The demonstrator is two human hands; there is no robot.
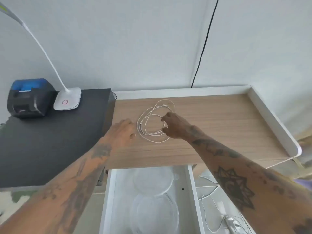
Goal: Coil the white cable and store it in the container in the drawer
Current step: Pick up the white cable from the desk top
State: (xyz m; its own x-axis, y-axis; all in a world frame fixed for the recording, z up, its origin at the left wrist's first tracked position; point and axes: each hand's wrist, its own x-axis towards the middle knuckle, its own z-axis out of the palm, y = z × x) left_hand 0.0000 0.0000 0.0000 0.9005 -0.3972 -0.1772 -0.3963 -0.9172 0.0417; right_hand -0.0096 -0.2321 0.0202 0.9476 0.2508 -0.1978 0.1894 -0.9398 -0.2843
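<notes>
White open drawer (191, 183) at bottom centre of frame, pulled out below the desk edge. Inside it a clear round plastic container (152, 180) toward the back, a second clear round piece (155, 213) nearer the camera, blurred; cannot tell lid from bowl. Loose white wires on the floor (217, 215) at lower right. Two tattooed forearms reach up from the bottom corners. Light wood-grain desk (219, 125) with white raised rim fills centre. Left hand (123, 130) flat, palm down, fingers together, just left of the thin white cable (145, 122); touching or not, cannot tell. Cable lies in loose loops on the desk, centre frame, plug end at the far side. Right hand (173, 125) at the loops' right edge, grip narrow, thumb and fingers curled around strands. Upper left: black surface (42, 149) carrying white gooseneck lamp (67, 98) and black-and-blue device (28, 97). Black wire (204, 46) runs down the wall.
</notes>
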